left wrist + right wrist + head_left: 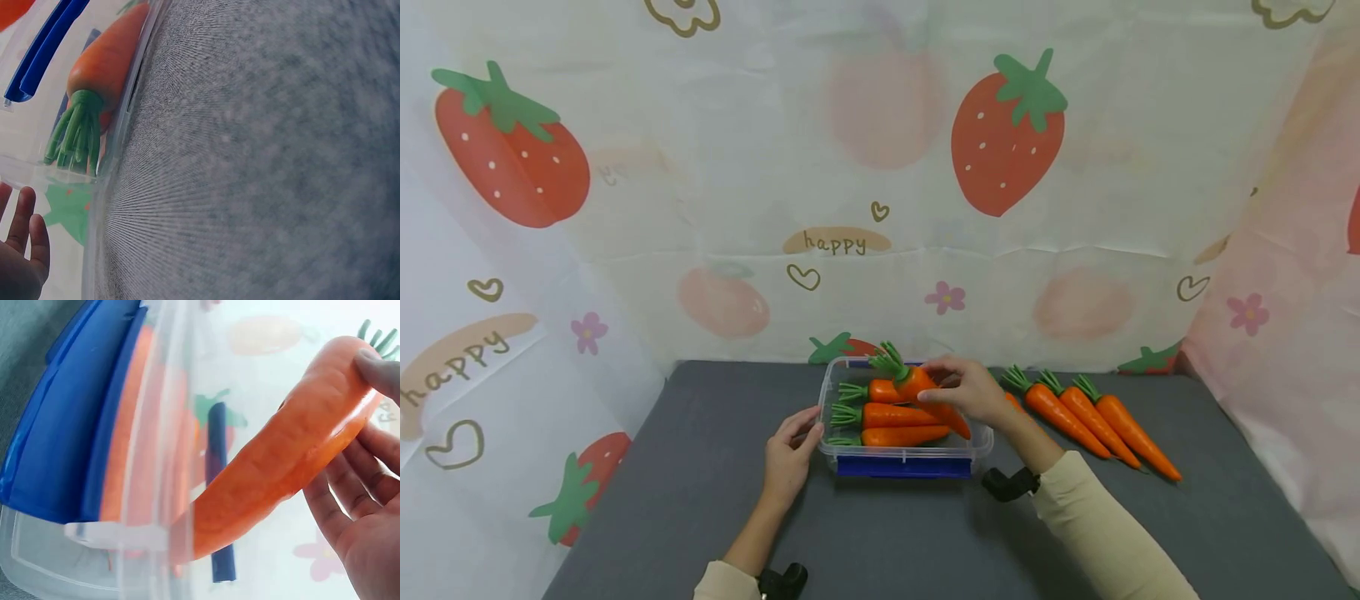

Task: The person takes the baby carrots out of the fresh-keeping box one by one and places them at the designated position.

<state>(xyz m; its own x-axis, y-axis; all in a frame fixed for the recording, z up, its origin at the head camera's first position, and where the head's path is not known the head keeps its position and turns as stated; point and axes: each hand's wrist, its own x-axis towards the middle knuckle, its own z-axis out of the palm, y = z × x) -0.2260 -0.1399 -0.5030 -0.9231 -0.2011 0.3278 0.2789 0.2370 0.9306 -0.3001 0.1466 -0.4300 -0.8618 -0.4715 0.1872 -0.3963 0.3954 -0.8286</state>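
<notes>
A clear plastic box [981, 443] with blue latches stands in mid-table, with three orange carrots [898, 415] lying side by side in it, green tops to the left. Above them my right hand [973, 390] pinches another carrot [281, 444] between thumb and fingers near its green top. This carrot tilts, its tip down over the box's front right part. My left hand [790, 457] touches the box's left side with nearly straight fingers [39, 244]. One carrot [106, 62] shows through the box wall in the left wrist view.
To the right of the box, more carrots [1138, 437] lie slanted on the dark grey table [700, 467]; my right forearm partly covers one. A white cloth printed with strawberries [1009, 137] hangs behind the table and along both sides.
</notes>
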